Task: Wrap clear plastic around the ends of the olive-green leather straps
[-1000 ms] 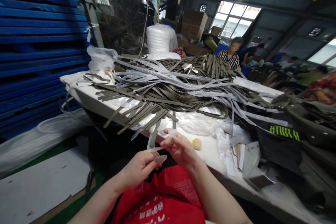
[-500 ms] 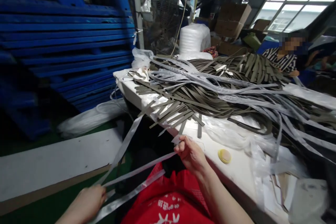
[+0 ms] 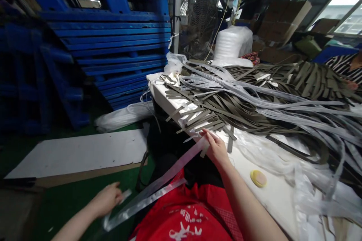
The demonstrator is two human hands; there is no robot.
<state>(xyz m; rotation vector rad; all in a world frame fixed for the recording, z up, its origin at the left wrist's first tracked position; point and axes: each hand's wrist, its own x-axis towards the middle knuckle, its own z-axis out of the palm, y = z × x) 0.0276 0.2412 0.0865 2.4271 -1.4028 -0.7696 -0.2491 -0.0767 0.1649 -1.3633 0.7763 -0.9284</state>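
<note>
My right hand (image 3: pixel 217 150) is closed, fingertips together, on the upper end of a long clear plastic strip (image 3: pixel 181 165) at the table's near edge. A short greyish end pokes out below these fingers. From there the strip slants down to the left, loops near the floor and runs back over my red apron (image 3: pixel 192 214). My left hand (image 3: pixel 106 200), low on the left, is closed on a part of the clear strip that sticks out past its fingers. Just beyond my right hand, the cut ends of dark grey flat straps (image 3: pixel 223 101) spread over the table.
The white-covered table (image 3: pixel 271 203) carries a yellow round object (image 3: pixel 258 178) and more clear strips (image 3: pixel 299 116). Blue pallets (image 3: pixel 118 45) are stacked at left. A white board (image 3: pixel 85 152) and bundled plastic (image 3: pixel 124 116) lie on the floor. A person in a striped top (image 3: pixel 343 64) is at far right.
The view has swung left. My right hand has lifted the strip's end closer to the straps. The strip section rising from my left hand to the table corner is no longer there.
</note>
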